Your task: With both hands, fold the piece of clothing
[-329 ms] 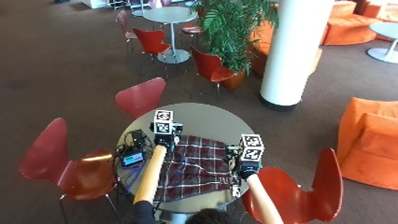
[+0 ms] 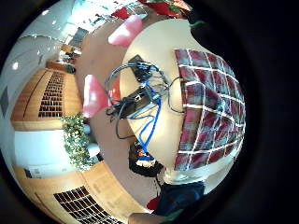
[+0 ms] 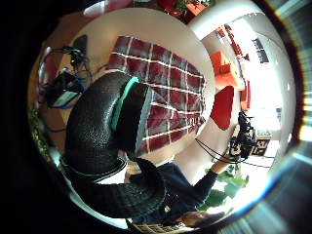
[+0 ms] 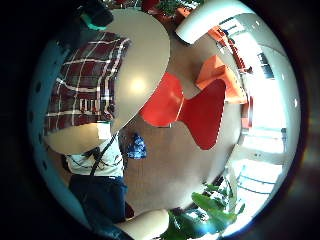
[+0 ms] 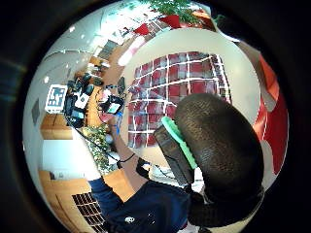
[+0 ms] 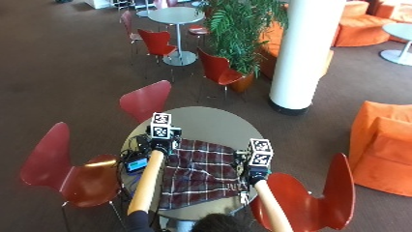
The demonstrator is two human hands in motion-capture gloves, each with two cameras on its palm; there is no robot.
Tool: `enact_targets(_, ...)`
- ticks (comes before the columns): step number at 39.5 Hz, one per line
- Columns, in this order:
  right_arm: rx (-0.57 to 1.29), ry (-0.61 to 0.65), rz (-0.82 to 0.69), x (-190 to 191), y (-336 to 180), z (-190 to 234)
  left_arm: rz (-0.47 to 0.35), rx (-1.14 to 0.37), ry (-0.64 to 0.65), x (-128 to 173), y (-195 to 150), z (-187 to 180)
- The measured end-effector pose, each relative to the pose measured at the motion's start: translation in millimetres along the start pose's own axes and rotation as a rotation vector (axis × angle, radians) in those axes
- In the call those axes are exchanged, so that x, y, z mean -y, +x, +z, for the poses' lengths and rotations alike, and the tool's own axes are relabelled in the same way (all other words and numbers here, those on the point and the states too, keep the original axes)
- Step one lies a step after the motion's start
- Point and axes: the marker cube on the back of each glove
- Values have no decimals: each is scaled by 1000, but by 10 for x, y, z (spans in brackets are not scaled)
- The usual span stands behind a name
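We start with the round bench [image 6: 212, 121]. The plaid garment [image 6: 199, 174], in dark red with white lines, lies spread on the near half of it. Its near hem reaches the near edge of the bench, and its far edge is about at the middle. It looks flat and in one layer, with no fold yet that we can see.

Compared with the picture from a moment before, almost nothing has changed. The garment has the same outline and both arms are at the same places. We judge from this that the folding has not begun and that the hands are only taking their positions at two sides of the cloth.

The left hand [image 6: 159, 144] is over the far left corner of the garment, near the left edge of the bench. The right hand [image 6: 256, 171] is at the right side of the garment, close to the right edge of the bench. All four palm views show the whole garment lying on the bench, at some distance from the palms, so we think that neither hand holds cloth at this moment. Whether the fingers are released or clenched we cannot tell for either hand, because the outside view hides them.

A small device with cables [image 6: 136, 164] lies at the left edge of the bench, just beside the garment. It could catch the cloth when the left side is lifted.
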Motion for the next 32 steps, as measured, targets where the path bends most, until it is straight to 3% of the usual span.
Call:
enact_targets(8, 0, 2, 1, 185, -49, -35, -2, -46, -14, 104, -74, 56)
enact_targets(14, -15, 3, 23, 603, -81, 11, 12, -62, -28, 275, 15, 168)
enact_targets(20, 12, -40, 60, 1048, -113, 154, -27, -54, -173, -158, 137, -113)
enact_targets(22, 4, -32, 71, 1138, -139, 144, -24, -55, -188, -173, 167, -122)
enact_targets(26, -38, 36, 104, 1125, -221, -46, -36, -55, -153, -87, 194, -89)
enact_targets(29, 11, -57, 104, 1155, -268, 22, -24, -69, -156, -78, 235, -66)
enact_targets(32, 28, -95, 120, 919, -377, -172, -24, -83, -125, -71, 255, -75)
